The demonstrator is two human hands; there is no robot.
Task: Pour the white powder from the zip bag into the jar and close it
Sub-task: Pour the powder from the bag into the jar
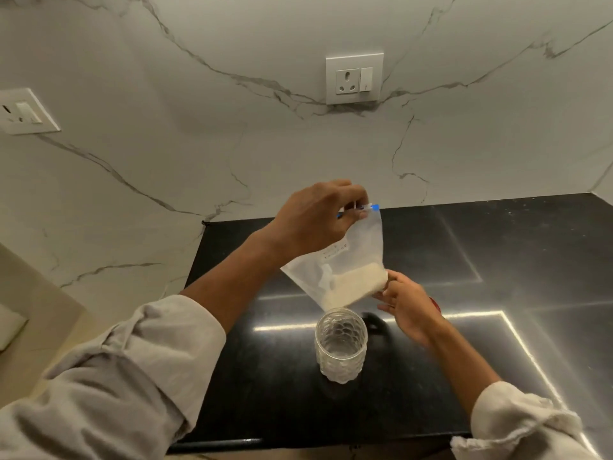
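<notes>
Item one: zip bag (351, 260), clear plastic with a blue seal strip, held in the air over the black table (497, 260). My left hand (318, 224) is pinched closed on its top edge by the seal. My right hand (406, 305) has its fingers closed lightly on the lower right corner.

Item two: white powder (356, 285), settled in the bottom of the bag.

Item three: jar (341, 346), textured clear glass, upright on the table, mouth uncovered, directly below the bag's lowest corner.

Item four: wall socket (354, 78), on the marble wall behind.
</notes>
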